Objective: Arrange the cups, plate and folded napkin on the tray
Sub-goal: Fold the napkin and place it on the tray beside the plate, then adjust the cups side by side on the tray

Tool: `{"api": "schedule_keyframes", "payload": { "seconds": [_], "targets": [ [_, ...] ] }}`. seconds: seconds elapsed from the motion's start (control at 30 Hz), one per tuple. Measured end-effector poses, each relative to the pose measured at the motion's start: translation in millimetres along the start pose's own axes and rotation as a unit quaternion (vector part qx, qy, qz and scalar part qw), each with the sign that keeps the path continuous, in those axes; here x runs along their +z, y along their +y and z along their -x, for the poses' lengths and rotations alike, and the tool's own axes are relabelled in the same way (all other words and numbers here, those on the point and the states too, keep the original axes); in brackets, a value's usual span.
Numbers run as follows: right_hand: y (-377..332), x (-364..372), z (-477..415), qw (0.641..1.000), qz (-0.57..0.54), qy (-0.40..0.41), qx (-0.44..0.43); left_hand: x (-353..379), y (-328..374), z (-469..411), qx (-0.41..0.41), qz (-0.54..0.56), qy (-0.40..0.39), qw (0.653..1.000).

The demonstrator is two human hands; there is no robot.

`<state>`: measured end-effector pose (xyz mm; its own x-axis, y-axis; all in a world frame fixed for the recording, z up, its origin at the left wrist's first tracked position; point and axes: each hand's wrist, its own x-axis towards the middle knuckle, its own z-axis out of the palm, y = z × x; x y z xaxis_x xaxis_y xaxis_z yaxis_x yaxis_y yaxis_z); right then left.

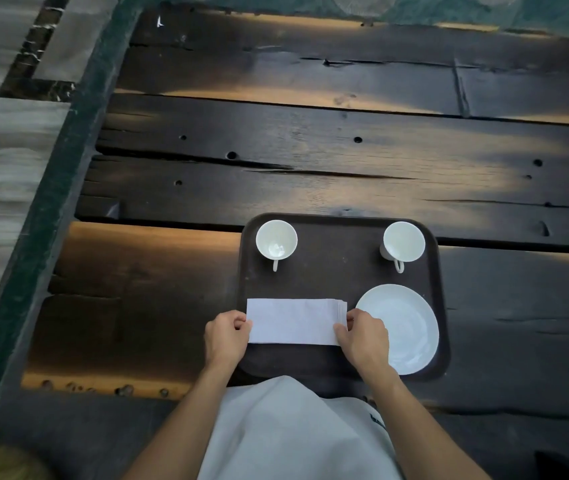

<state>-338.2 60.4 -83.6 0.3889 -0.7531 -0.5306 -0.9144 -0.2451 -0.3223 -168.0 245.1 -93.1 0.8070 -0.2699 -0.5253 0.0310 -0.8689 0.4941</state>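
A dark brown tray (338, 271) lies on the wooden table in front of me. Two white cups stand at its far corners, one at the left (276, 241) and one at the right (403, 242), both with handles pointing toward me. A white plate (411, 323) sits at the tray's near right. A folded white napkin (295, 321) lies flat at the near left of the tray. My left hand (227, 337) pinches the napkin's left end and my right hand (362, 336) pinches its right end, partly covering the plate's left rim.
The table (311, 150) is made of dark, worn planks with gaps and holes. Its green-edged left side (51, 209) borders a pale tiled floor. My light-coloured shirt (293, 431) fills the near edge of the view.
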Motion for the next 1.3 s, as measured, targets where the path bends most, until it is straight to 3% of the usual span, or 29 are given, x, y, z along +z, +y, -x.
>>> {"api": "schedule_keyframes", "payload": {
  "seconds": [0.37,0.5,0.6,0.67,0.83,1.0,1.3],
  "targets": [
    [4,0,-1,1.000,-0.008,0.022,0.003,0,7,6,0.012,-0.048,0.034,0.998],
    [4,2,0,0.999,-0.030,0.029,-0.032,0,9,9,0.144,-0.151,0.020,0.978],
    [-1,8,4,0.991,-0.031,-0.016,-0.131,3,10,10,0.265,-0.244,-0.037,0.932],
    [-4,12,4,0.982,0.015,-0.053,-0.181,8,11,9,0.292,-0.307,-0.071,0.903],
    [0,13,0,0.973,0.073,-0.078,-0.204,2,1,-1,0.262,-0.401,-0.123,0.869],
    [2,11,0,0.967,0.103,-0.086,-0.215,-6,-3,-10,0.291,-0.448,-0.150,0.832],
    [0,6,-2,0.973,0.081,-0.108,-0.186,-5,-2,-11,0.294,-0.442,-0.152,0.833]
  ]
}}
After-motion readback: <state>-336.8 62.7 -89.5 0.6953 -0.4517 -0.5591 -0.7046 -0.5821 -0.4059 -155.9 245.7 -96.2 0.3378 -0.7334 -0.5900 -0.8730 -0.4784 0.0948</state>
